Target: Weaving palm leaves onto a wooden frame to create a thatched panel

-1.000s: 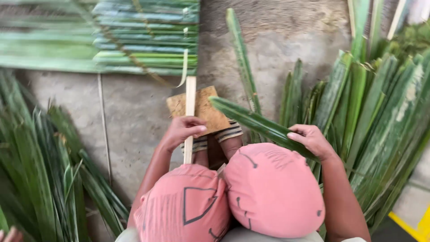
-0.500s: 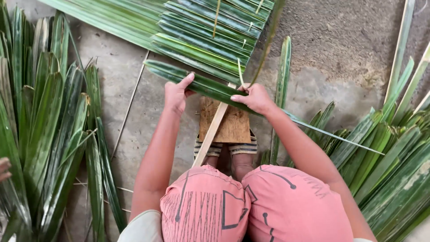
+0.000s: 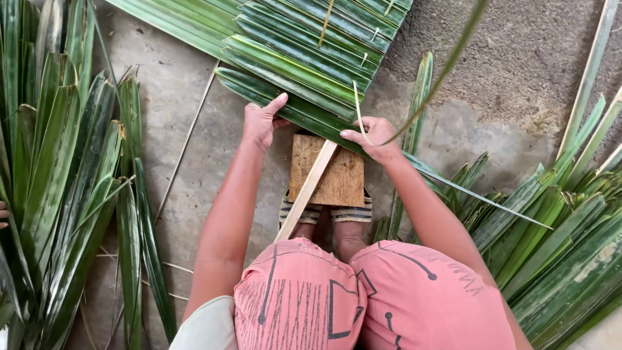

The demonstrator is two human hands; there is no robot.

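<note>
at nine o'clock a heap of loose palm leaves (image 3: 61, 194) lies fanned over the concrete floor (image 3: 201, 168), and a thin stick (image 3: 184, 146) lies on the floor just beside them. a bit of someone else's hand (image 3: 3, 214) shows at the far left edge.

your left hand (image 3: 262, 123), toward eleven o'clock from your knees, is laid on the long green leaf (image 3: 304, 120) with the thumb stretched out along its upper edge and the fingers curled at its near edge; it pins the leaf rather than closing round it. that leaf runs aslant from ten o'clock down toward three o'clock, touching the lower edge of the woven leaf panel (image 3: 311, 45) that fills twelve o'clock.

below the leaf, at the centre, a brown board (image 3: 337, 175) lies on your sandalled feet (image 3: 327, 210), and a pale wooden slat (image 3: 308, 188) lies tilted across it, its lower end running down to your left knee.

your right hand (image 3: 372, 136), at one o'clock, presses on the same leaf with fingers bent, and pinches a thin leaf strip (image 3: 440, 71) that arcs up toward one o'clock.

at three to five o'clock a second heap of palm leaves (image 3: 557, 240) lies piled, and pale slats (image 3: 586, 78) lean in at two o'clock.
</note>
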